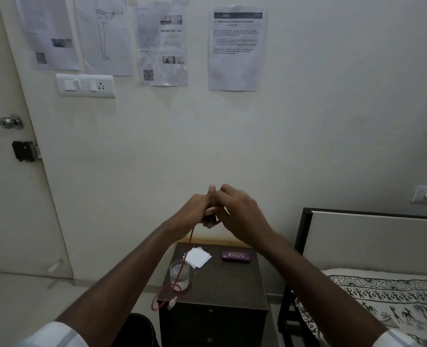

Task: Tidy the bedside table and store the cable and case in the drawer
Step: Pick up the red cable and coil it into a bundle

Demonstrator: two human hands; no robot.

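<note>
Both hands are raised together above the bedside table [222, 291]. My left hand [194, 209] grips the upper end of a thin red cable [189, 246], and my right hand [240, 214] pinches the same cable beside it. The cable hangs down past a glass, loops over the table's front left corner, and ends in a whitish plug [172, 303]. A dark purple case [236, 256] lies shut at the back right of the table top. The drawer front [211, 321] with a small knob is closed.
A glass of water [179, 274] stands at the table's left, with a white folded tissue [197, 257] behind it. A bed with a patterned sheet [387, 304] and dark frame lies to the right. A door [14, 171] stands at the left. Papers hang on the wall.
</note>
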